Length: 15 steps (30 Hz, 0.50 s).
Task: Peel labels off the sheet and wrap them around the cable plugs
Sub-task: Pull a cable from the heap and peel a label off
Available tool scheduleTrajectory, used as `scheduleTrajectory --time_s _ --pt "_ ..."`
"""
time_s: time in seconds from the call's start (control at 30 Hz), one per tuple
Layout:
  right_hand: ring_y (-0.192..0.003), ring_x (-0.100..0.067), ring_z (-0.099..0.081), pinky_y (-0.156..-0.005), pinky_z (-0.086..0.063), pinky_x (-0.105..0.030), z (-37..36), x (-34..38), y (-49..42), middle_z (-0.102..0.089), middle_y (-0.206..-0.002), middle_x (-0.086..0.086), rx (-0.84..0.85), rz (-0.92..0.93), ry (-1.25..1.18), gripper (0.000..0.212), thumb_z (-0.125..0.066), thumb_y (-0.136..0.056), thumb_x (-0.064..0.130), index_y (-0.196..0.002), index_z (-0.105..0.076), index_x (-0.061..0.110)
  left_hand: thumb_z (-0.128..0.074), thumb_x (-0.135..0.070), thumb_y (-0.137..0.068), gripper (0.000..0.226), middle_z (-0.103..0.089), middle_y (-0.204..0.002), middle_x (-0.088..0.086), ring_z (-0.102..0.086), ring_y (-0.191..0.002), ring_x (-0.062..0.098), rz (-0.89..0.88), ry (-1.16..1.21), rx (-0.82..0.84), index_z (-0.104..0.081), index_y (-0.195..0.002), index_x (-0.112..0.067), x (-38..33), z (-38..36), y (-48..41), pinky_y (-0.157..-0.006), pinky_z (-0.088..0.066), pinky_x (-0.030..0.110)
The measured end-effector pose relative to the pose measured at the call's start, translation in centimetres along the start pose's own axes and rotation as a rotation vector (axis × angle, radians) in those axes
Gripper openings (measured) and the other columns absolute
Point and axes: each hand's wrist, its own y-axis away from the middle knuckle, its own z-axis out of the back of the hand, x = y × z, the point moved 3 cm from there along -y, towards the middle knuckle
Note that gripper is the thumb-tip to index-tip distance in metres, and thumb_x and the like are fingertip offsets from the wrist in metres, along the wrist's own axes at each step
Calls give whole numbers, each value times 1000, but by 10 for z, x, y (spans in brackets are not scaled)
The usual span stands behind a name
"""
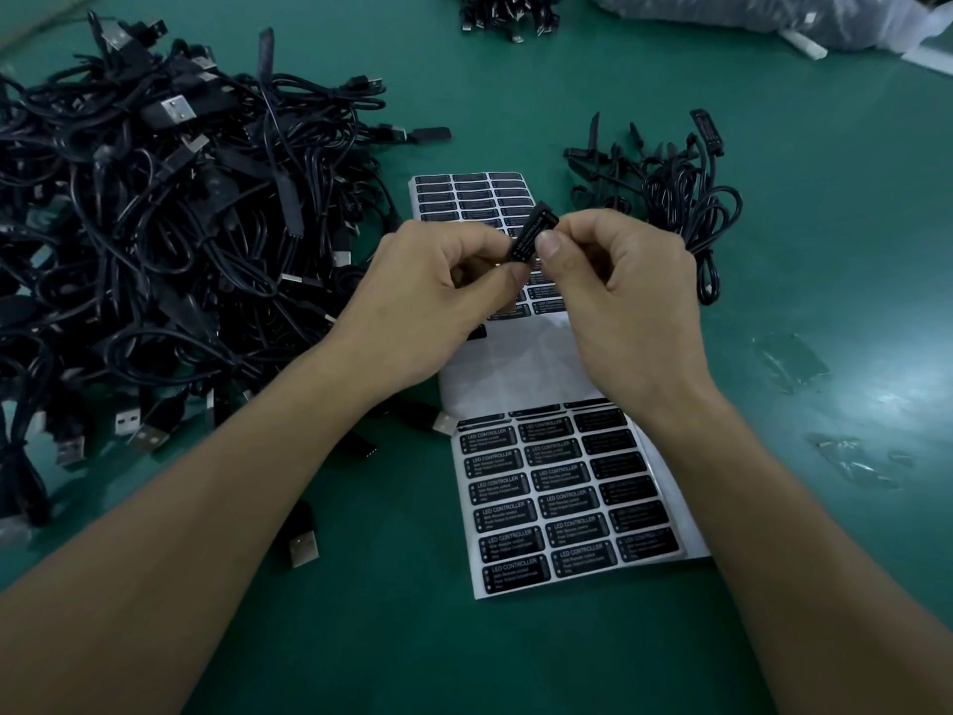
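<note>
Plug: in the head view, a black cable plug [533,228] with a white-lettered label [525,240] on it is held above the label sheet [521,363].
Left hand: the left hand [438,286] pinches the plug's lower end, fingers curled.
Right hand: the right hand [624,296] pinches its upper end between thumb and forefinger.
Sheet: it lies on the green table [515,657] between a large cable pile [154,224] and a smaller bundle [675,198].

The black labels [503,513] on the near end of the sheet [515,363] each read "LED CONTROLLER" in white on the top line; the smaller lines beneath are too blurred for me to read. The label on the plug [532,230], pinched between my left hand [433,291] and right hand [624,301], seems to say the same.
</note>
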Motion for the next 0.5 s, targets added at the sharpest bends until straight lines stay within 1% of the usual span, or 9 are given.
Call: scheduleTrajectory --time_s 0.07,0.17,0.27,0.37,0.5 --pt "-58 1 -47 -57 -39 -12 0 0 0 -54 -63 13 0 -4 -5 17 -60 -100 19 -86 -69 17 -66 -21 -97 11 -72 -73 7 -46 -53 3 -2 -5 0 -76 -93 -19 0 1 0 -51 -40 18" --pt "-59 0 -47 -58 -40 -12 0 0 0 -56 -64 12 -1 -3 -2 17 -60 -100 19 -87 -70 14 -66 -21 -97 12 -72 -73 7 -47 -54 4 -4 -10 1 -76 -93 -19 1 1 0 -51 -41 19" --pt "-58 1 -48 -58 -39 -12 0 0 1 -55 -63 13 -7 2 -4 16 -61 -99 19 -85 -69 16 -66 -21 -97 11 -72 -73 6 -48 -55 6 -6 -9 0 -77 -93 -18 1 0 0 -53 -42 24" --pt "-58 1 -48 -57 -39 -11 0 0 1 -54 -63 14 -12 6 0 16 -61 -99 19 -85 -68 18 -66 -21 -97 12 -72 -73 5 -48 -55 5 -7 -5 3 -76 -91 -22 1 0 0 -53 -42 22" --pt "-59 0 -48 -57 -42 -13 0 0 1 -58 -65 11 -17 5 10 17 -61 -99 19 -86 -70 14 -66 -21 -97 12 -72 -72 -1 -49 -54 1 -6 -6 4 -76 -91 -21 2 0 0 -53 -42 17"
